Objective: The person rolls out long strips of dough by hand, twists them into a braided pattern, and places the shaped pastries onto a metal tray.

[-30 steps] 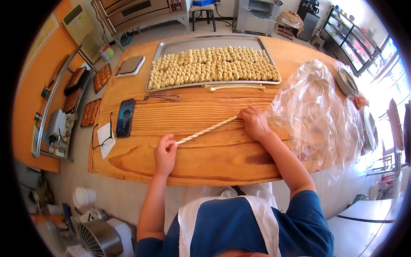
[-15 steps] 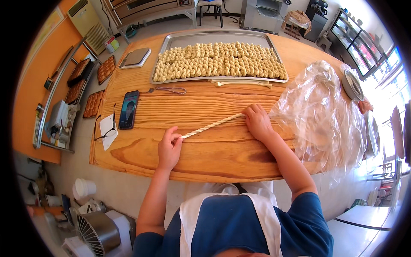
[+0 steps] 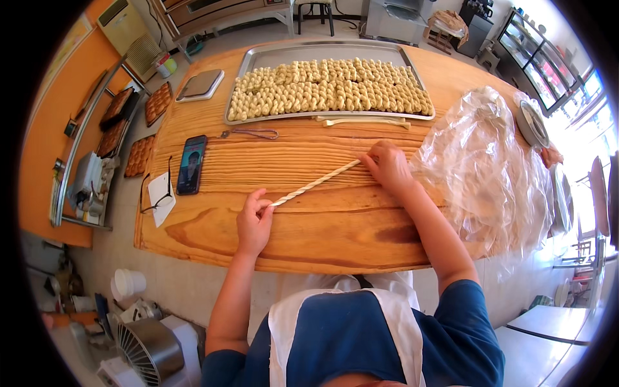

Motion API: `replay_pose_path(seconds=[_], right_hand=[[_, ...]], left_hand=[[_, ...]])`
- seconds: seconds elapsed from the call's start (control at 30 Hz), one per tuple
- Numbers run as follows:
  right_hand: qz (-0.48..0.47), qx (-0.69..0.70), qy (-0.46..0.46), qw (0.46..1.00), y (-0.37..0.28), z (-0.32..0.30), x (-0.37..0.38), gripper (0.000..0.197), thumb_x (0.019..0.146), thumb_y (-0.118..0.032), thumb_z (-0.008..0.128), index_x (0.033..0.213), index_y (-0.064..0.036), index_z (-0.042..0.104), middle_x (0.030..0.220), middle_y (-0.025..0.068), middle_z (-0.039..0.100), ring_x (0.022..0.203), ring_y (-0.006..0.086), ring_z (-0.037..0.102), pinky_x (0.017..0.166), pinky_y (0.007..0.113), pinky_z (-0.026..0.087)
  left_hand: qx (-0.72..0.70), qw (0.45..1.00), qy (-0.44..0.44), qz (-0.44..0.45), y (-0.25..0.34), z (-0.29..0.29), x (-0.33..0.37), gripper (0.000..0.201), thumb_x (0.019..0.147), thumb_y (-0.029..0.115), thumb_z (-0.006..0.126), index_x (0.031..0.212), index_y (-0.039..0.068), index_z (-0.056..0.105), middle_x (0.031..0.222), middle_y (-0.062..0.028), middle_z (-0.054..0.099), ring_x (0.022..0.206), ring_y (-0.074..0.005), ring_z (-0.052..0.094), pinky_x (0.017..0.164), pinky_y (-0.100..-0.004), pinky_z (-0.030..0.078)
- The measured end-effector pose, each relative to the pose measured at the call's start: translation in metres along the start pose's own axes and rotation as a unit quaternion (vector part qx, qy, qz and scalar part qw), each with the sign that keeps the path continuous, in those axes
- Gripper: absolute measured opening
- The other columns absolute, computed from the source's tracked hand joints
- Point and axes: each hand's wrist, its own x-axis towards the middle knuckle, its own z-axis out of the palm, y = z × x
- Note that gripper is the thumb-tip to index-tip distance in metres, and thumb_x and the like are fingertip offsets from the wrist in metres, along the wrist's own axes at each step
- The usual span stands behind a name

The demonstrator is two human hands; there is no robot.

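A pale twisted dough rope [image 3: 316, 184] stretches at a slant between my two hands over the wooden table [image 3: 309, 248]. Its near left end is pinched between the thumb and fingers of my left hand [image 3: 255, 220]. At the far right end, the fingers of my right hand [image 3: 389, 166] are closed on the rope. Beyond my hands, a large metal tray [image 3: 284, 54] bears rows of small twisted dough pieces [image 3: 329, 89]. A couple of plain dough strips [image 3: 366, 122] lie along the tray's near edge.
Crumpled clear plastic sheeting [image 3: 480, 171] covers the table's right side, near a metal bowl [image 3: 532, 124]. On the left are a phone [image 3: 191, 165], eyeglasses [image 3: 157, 201] on white paper, a small scale [image 3: 200, 85] and a looped cord [image 3: 255, 133]. Trays of browned buns [image 3: 140, 156] stand beyond the left edge.
My right hand has shifted slightly farther away and its wrist has lifted, tilting the rope a little more steeply. My left hand stays almost in place. The view has moved slightly.
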Motion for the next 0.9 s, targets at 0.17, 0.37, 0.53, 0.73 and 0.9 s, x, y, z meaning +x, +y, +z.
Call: replay_pose_path(seconds=[0.17, 0.37, 0.53, 0.73, 0.9], right_hand=[[0.081, -0.106, 0.016, 0.991, -0.006, 0.024, 0.025, 0.026, 0.076, -0.028, 0.061, 0.080, -0.0025, 0.062, 0.086, 0.0122, 0.056, 0.086, 0.0297, 0.052, 0.074, 0.040, 0.043], [-0.049, -0.126, -0.076, 0.988, -0.010, -0.001, -0.047, 0.048, 0.082, -0.022, 0.053, 0.123, -0.0008, 0.042, 0.132, 0.0141, 0.036, 0.125, 0.0303, 0.029, 0.103, 0.041, 0.024], [-0.036, -0.089, -0.069, 0.993, -0.027, -0.026, -0.102, 0.040, 0.080, -0.012, 0.052, 0.118, -0.0011, 0.048, 0.124, 0.0156, 0.046, 0.118, 0.0305, 0.039, 0.100, 0.038, 0.030], [-0.079, -0.061, -0.001, 0.995, -0.020, -0.027, -0.085, 0.024, 0.066, -0.002, 0.052, 0.089, -0.0042, 0.061, 0.086, 0.0094, 0.058, 0.081, 0.0276, 0.052, 0.072, 0.037, 0.043], [-0.085, -0.086, 0.068, 0.990, -0.004, -0.015, -0.037, 0.013, 0.066, -0.001, 0.052, 0.075, -0.0056, 0.060, 0.077, 0.0083, 0.057, 0.076, 0.0272, 0.053, 0.066, 0.035, 0.043]], left_hand=[[-0.002, 1.000, 0.000, 0.011, 0.006, 0.001, 0.003, 0.033, 0.078, 0.000, 0.059, 0.110, 0.002, 0.049, 0.075, -0.0040, 0.062, 0.058, -0.0089, 0.050, 0.055, -0.0222, 0.042], [-0.002, 1.000, 0.009, 0.020, 0.003, 0.002, 0.002, 0.032, 0.078, 0.000, 0.058, 0.109, 0.003, 0.050, 0.075, -0.0042, 0.062, 0.057, -0.0101, 0.051, 0.055, -0.0230, 0.043], [0.006, 1.000, -0.007, 0.014, 0.004, 0.001, 0.001, 0.032, 0.077, 0.001, 0.059, 0.108, 0.004, 0.051, 0.074, -0.0036, 0.062, 0.056, -0.0108, 0.051, 0.054, -0.0235, 0.043], [0.025, 1.000, -0.011, 0.010, 0.006, 0.000, 0.003, 0.032, 0.077, 0.001, 0.059, 0.108, 0.004, 0.052, 0.074, -0.0034, 0.063, 0.056, -0.0105, 0.051, 0.054, -0.0234, 0.042], [-0.008, 1.000, -0.008, 0.012, 0.006, 0.000, 0.005, 0.032, 0.078, 0.001, 0.058, 0.109, 0.003, 0.051, 0.075, -0.0031, 0.063, 0.057, -0.0093, 0.051, 0.055, -0.0227, 0.042]])
